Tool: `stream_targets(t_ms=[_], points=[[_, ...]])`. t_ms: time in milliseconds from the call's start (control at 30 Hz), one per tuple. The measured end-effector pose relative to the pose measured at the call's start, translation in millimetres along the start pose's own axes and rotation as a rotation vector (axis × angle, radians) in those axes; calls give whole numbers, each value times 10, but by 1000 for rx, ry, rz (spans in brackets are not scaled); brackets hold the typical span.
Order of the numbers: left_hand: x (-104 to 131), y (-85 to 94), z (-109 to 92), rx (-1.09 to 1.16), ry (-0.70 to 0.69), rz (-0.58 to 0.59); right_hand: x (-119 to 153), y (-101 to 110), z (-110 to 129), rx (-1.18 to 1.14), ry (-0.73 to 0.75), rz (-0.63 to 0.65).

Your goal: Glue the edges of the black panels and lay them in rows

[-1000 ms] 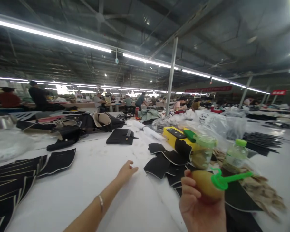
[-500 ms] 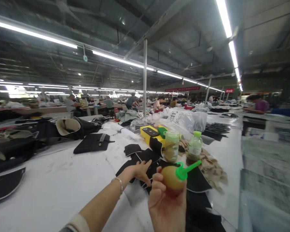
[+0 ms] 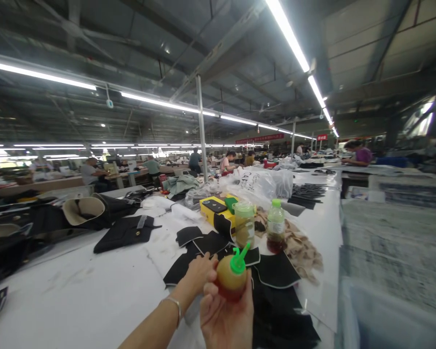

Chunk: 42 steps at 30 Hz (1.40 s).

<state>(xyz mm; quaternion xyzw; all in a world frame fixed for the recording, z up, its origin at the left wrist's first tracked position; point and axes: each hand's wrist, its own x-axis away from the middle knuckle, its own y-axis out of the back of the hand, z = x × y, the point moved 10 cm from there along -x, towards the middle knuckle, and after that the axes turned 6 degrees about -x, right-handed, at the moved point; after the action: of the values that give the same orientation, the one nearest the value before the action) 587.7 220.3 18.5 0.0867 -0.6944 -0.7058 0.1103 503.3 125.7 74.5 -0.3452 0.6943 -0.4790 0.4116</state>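
Note:
A round squeeze bottle with amber liquid and a green nozzle cap is upright in my right hand, whose fingers wrap round it. My left hand, with a bracelet at the wrist, lies just left of the bottle, over black cut pieces with pale edges. Its fingers are stretched out, partly hidden behind the bottle and my right hand. Another black piece lies to the right. Beyond stand a lidded jar and a bottle with a green cap and dark liquid.
A phone lies on a yellow box behind the pieces. A black pouch and bags are at the left of the white table. Beige scraps and clear plastic bags lie rightward and behind. Several people work farther off.
My right hand has brought the squeeze bottle left, close to my left hand, and its nozzle now points more upward. The view has turned to the right.

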Motion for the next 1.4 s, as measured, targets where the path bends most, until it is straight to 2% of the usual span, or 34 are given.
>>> stream_targets(t_ms=[100, 167, 300, 367, 500, 567, 633, 733, 833, 967, 1033, 1067, 1133, 1200, 1267, 1300, 1333, 1367, 1400], points=[[12, 118, 56, -63, 54, -25, -12, -8, -14, 3, -26, 20], [56, 210, 84, -96, 40, -38, -22, -14, -6, 13, -31, 50], [383, 340, 116, -199, -53, -77, -34, -42, 21, 10, -12, 146], [652, 298, 99, -258, -108, -67, -23, -82, 18, 4, -8, 188], [1131, 64, -18, -360, -189, 7, 32, -193, 38, 42, 33, 200], [1225, 47, -122, -385, -225, -39, 65, -246, 70, 61, 64, 192], [1199, 118, -188, -402, -227, -122, 89, -277, 90, 68, 74, 180], [1034, 354, -172, -445, -171, -243, 118, -291, 103, 74, 73, 157], [925, 777, -71, -486, -96, -388, 150, -303, 138, 86, 105, 139], [1045, 1383, 128, -488, -3, -530, 181, -339, 158, 112, 121, 140], [1194, 1494, 270, -449, 70, -521, 186, -356, 161, 119, 121, 149], [1285, 1461, 349, -419, 116, -491, 187, -362, 164, 122, 122, 153], [1488, 1206, 485, -336, 199, -380, 183, -366, 163, 130, 119, 158], [1689, 748, 525, -227, 215, -192, 174, -356, 151, 139, 105, 156], [1871, 222, 433, -111, 150, 104, 163, -335, 133, 142, 86, 148], [1954, 38, 339, -53, 92, 244, 158, -324, 128, 140, 80, 144], [2006, -32, 227, 21, 24, 329, 153, -316, 126, 135, 79, 143], [2009, 0, 129, 100, -32, 368, 150, -313, 125, 129, 78, 148], [1947, 126, 65, 169, -71, 347, 146, -311, 124, 123, 78, 152]])
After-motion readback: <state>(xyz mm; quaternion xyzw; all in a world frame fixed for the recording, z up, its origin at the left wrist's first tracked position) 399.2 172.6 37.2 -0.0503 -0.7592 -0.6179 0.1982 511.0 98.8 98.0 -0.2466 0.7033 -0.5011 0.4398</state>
